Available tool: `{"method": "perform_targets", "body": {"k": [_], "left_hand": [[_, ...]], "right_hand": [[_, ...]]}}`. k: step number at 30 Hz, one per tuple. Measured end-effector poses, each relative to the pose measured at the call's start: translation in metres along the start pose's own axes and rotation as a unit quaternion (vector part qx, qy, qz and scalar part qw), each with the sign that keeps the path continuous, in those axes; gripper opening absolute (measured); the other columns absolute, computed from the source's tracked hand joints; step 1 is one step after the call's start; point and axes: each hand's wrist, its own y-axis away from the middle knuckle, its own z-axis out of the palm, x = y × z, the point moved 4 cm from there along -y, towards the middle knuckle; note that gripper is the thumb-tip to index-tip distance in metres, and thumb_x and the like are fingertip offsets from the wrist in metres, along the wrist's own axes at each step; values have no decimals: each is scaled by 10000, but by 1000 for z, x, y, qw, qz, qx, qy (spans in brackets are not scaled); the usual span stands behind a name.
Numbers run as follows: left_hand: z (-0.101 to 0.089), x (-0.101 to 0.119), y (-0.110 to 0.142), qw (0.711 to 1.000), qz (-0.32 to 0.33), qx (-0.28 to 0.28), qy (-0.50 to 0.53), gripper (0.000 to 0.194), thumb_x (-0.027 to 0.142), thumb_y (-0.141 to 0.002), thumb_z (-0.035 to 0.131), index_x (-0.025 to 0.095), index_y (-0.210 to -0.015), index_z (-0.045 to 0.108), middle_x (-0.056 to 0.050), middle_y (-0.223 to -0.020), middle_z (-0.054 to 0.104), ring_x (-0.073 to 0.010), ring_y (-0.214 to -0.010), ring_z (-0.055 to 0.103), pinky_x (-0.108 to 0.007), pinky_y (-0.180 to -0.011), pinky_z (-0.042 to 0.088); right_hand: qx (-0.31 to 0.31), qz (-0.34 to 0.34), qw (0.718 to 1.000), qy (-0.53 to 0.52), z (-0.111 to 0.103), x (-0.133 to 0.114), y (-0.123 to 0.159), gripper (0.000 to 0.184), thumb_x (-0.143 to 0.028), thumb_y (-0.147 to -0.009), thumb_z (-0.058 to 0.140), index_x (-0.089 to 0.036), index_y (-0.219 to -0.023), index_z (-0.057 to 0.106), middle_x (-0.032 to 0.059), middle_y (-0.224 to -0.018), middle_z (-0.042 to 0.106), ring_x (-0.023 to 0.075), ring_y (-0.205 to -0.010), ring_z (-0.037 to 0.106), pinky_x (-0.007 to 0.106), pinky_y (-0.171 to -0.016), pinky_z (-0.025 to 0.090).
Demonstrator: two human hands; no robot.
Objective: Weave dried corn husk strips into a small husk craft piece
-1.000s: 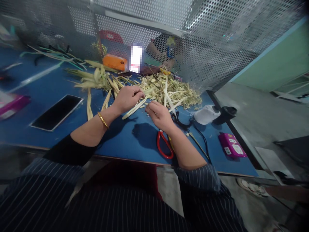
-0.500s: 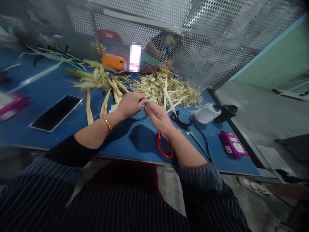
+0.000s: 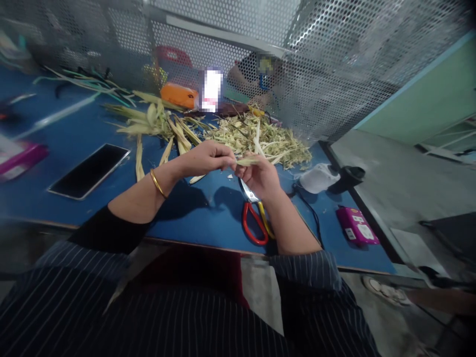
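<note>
Above the blue table my left hand [image 3: 215,155] pinches one end of a pale corn husk strip [image 3: 248,161]. My right hand [image 3: 263,177] is closed on the same strip, its palm side turned partly toward me, and the two hands nearly touch. Below the right hand lie scissors [image 3: 254,222] with one red and one yellow handle; their blade tips are hidden by the hand. Behind the hands spreads a heap of shredded husk [image 3: 286,144]. To the left of it sits a bunch of dried corn husks [image 3: 150,119].
A phone [image 3: 89,171] lies at the left. On the right are a white rounded object [image 3: 319,178], a black cable [image 3: 312,213] and a purple packet [image 3: 357,225]. An orange pack [image 3: 179,94] stands by the perforated metal screen [image 3: 316,74]; a person sits behind it.
My right hand has turned, showing more of its palm side and the husk strip. The hands have shifted slightly right, and more of the scissors shows.
</note>
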Motion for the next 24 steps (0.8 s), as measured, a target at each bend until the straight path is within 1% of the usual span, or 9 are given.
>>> {"method": "perform_targets", "body": {"k": [3, 5, 7, 9, 12, 16, 20, 22, 24], "left_hand": [[-3, -10, -2, 992, -53, 117, 5, 246, 283, -824, 516, 140, -744, 699, -6, -615, 596, -108, -559, 473, -231, -563, 373], [-2, -16, -2, 984, -80, 157, -16, 252, 268, -815, 505, 140, -731, 705, -10, -623, 614, -119, -580, 500, -241, -573, 378], [-1, -18, -3, 978, -97, 171, -68, 256, 255, -809, 499, 144, -725, 715, -18, -644, 642, -134, -608, 528, -255, -594, 387], [2, -18, -3, 972, -98, 167, -134, 258, 250, -806, 500, 148, -726, 723, -30, -670, 667, -152, -634, 551, -273, -620, 395], [8, -15, -3, 961, -87, 144, -219, 285, 253, -823, 481, 143, -767, 737, -73, -753, 711, -198, -716, 603, -307, -675, 416], [14, -16, -2, 948, -91, 127, -279, 322, 255, -844, 447, 131, -812, 743, -121, -836, 735, -243, -791, 633, -342, -712, 428], [11, -20, -3, 951, -92, 144, -256, 316, 265, -844, 452, 137, -768, 731, -103, -794, 722, -224, -748, 607, -334, -688, 414], [9, -23, -4, 963, -94, 155, -200, 275, 240, -818, 479, 144, -691, 704, -69, -701, 677, -187, -675, 565, -312, -651, 401], [7, -27, -3, 975, -131, 163, -70, 229, 210, -794, 506, 145, -652, 674, -27, -608, 601, -139, -572, 500, -277, -574, 381]], "right_hand": [[-7, -34, 999, 34, 5, 5, 0, 243, -372, -738, 641, -207, -677, 473, 2, -733, 569, 114, -660, 559, 270, -683, 512], [-21, -111, 986, 119, 10, 3, 4, 276, -419, -806, 611, -211, -680, 483, 12, -762, 584, 133, -723, 584, 304, -759, 515], [-25, -204, 949, 240, 16, 0, 11, 293, -431, -873, 563, -215, -683, 507, 15, -744, 575, 147, -750, 568, 326, -795, 495], [-31, -274, 896, 349, 23, -3, 19, 308, -422, -930, 499, -221, -698, 519, 14, -726, 550, 153, -739, 529, 332, -782, 469], [-52, -313, 850, 420, 28, -4, 26, 324, -410, -972, 424, -229, -710, 484, 8, -716, 506, 151, -698, 482, 324, -721, 435], [-57, -299, 862, 406, 25, -4, 23, 343, -441, -968, 427, -230, -704, 486, 5, -704, 523, 152, -704, 510, 319, -716, 439], [-48, -293, 879, 374, 22, -7, 20, 318, -415, -958, 464, -218, -723, 545, 7, -715, 571, 148, -738, 550, 315, -764, 455], [-48, -311, 875, 367, 22, -10, 22, 297, -376, -951, 490, -210, -719, 571, 24, -789, 609, 151, -804, 581, 321, -810, 461], [-28, -346, 863, 368, 21, -15, 25, 275, -340, -931, 531, -202, -702, 598, 48, -908, 636, 164, -914, 599, 333, -870, 459]]}}
